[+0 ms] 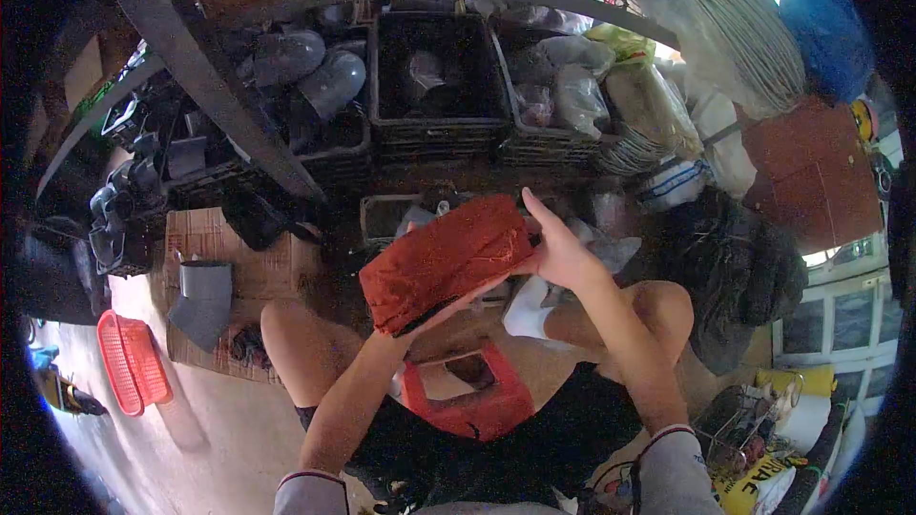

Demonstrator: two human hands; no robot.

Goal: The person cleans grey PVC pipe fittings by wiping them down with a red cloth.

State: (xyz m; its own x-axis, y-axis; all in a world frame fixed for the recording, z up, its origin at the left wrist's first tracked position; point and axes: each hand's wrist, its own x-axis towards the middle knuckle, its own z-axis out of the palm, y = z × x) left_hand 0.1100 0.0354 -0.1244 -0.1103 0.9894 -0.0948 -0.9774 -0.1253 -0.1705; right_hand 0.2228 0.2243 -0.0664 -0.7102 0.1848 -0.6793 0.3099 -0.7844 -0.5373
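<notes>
Between my two hands I hold up a rust-red, boxy cloth bundle [448,257], tilted with its right end higher. My left hand [441,313] supports its underside, and most of those fingers are hidden behind it. At the right end, my right hand [565,253] grips it with the thumb pointing up. A dark strip shows along the lower edge of the bundle. Below it, between my legs, is a red plastic object [487,415] with a wide opening in its top.
Black crates [439,124] with grey pipe fittings stand ahead under a shelf. A grey pipe elbow [202,303] rests on flattened cardboard [286,267]. On the left floor is a red basket [134,362]. Dark netting [735,277] lies at right, near wrapped coils [725,29].
</notes>
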